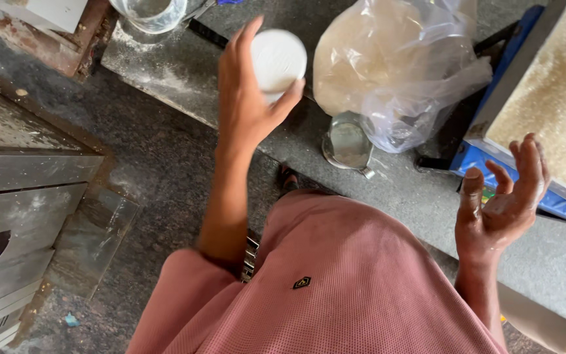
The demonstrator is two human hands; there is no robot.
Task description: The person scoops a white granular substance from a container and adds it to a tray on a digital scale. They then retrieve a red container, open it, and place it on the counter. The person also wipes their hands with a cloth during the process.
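My left hand [247,98] is raised over the stone counter [185,78] and grips a small round white container [278,60] between thumb and fingers. Just right of it sits a clear plastic bag of pale flour [388,65]. Below the bag a small metal cup [348,143] stands on the counter. My right hand [502,203] hangs apart at the right, palm up, fingers curled and spread, holding nothing. It hovers beside a blue tray [473,160] filled with pale grain [558,98].
A clear glass bowl [149,13] sits at the counter's far end. A grey metal cabinet [27,196] stands at the left over a dark stone floor [158,164]. My pink shirt [335,288] fills the lower middle.
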